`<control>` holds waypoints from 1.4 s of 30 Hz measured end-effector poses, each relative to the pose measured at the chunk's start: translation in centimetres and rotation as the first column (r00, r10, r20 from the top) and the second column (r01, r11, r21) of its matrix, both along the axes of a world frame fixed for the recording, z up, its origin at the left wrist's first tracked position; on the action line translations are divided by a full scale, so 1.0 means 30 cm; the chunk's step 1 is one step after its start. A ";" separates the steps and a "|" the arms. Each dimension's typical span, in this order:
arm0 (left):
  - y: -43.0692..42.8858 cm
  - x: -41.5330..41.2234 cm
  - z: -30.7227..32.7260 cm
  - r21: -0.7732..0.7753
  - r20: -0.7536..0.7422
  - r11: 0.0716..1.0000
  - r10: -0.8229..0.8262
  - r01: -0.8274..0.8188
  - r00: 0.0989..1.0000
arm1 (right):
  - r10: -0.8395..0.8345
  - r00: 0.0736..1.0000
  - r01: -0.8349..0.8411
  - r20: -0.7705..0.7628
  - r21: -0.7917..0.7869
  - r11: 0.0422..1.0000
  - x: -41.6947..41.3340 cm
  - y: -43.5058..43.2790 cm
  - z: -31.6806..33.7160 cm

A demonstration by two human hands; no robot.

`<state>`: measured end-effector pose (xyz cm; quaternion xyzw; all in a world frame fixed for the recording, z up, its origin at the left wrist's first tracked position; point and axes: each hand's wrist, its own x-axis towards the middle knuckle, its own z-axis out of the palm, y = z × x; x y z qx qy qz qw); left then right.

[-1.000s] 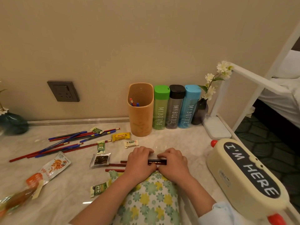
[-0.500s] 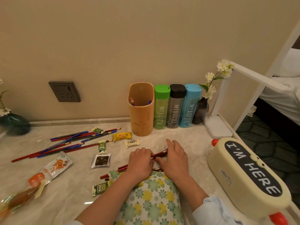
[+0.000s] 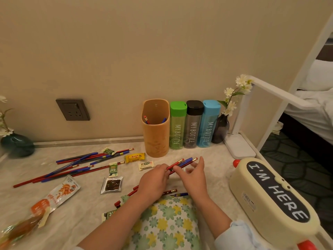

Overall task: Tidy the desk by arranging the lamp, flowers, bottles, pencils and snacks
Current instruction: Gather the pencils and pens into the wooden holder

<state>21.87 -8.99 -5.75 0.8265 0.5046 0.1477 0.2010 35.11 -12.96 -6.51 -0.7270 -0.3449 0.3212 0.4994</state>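
Note:
My left hand [image 3: 154,183] grips a small bundle of red and blue pencils [image 3: 183,162], tilted up toward the right. My right hand [image 3: 193,175] touches the bundle from the right, fingers spread. Two more pencils [image 3: 169,192] lie under my hands. A scatter of loose pencils [image 3: 75,166] covers the desk's left half. The tan pencil holder [image 3: 156,130] stands at the wall with a few pencils inside. Beside it stand green [image 3: 177,125], black [image 3: 193,124] and blue [image 3: 209,123] bottles, then a dark vase with white flowers [image 3: 229,103]. Small snack packets [image 3: 135,157] lie about.
A white lamp [image 3: 240,148] stands at the back right corner. A cream "I'M HERE" box [image 3: 273,197] fills the right edge. A flowered pouch [image 3: 167,222] lies under my forearms. A teal vase [image 3: 17,144] sits far left, orange snack bags [image 3: 54,197] front left.
My hands have lifted the gathered pencils off the desk and swung their eraser ends up toward the holder. My right hand's fingers have spread apart.

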 end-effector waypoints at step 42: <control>0.368 0.006 0.902 0.243 0.364 0.969 -0.130 0.040 0.922 | 0.148 0.941 -0.314 0.305 0.623 0.717 -0.011 0.400 0.930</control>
